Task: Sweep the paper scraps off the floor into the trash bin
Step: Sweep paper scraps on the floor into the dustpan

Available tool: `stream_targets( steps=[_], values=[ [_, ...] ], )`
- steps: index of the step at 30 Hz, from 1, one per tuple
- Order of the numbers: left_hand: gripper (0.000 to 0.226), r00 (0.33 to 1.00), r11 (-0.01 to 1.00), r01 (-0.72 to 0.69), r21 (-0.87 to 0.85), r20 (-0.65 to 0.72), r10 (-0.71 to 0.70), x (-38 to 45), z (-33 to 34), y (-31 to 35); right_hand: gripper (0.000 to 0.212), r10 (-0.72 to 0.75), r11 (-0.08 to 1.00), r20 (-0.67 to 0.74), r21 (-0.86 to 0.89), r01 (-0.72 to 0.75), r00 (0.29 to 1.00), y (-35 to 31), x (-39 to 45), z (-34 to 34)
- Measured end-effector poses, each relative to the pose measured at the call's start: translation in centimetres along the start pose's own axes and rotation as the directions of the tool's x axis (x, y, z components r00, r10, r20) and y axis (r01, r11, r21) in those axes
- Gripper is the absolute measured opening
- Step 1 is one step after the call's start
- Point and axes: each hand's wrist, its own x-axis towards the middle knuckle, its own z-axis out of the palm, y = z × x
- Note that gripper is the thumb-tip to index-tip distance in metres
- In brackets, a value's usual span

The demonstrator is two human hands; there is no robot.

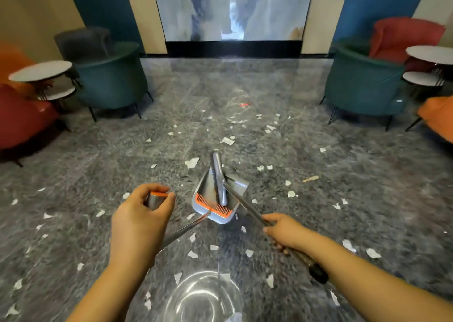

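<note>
White paper scraps (227, 140) lay scattered widely over the grey marble floor (98, 164). A grey dustpan (208, 199) with an orange comb edge stood among them, the broom (219, 174) head inside it.

dustpan (215, 199) grey, orange comb | paper scraps (192, 162) white | floor (98, 164) grey marbled

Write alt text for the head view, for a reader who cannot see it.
A person's left hand grips the top of a dustpan handle while the right hand grips a broom handle, with the broom head resting in the grey dustpan. White paper scraps lie scattered over the grey marble floor, with armchairs at both sides.
</note>
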Motion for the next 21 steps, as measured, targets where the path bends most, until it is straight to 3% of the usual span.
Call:
stream_targets(
  steps=[21],
  values=[
    [0.011,0.987,0.999,0.04,-0.023,-0.157,-0.043,42.8,18.0,4.8,0.04,-0.099,0.993,0.14,-0.053,0.108,0.985,-30.0,38.2,-21.1]
  ],
)
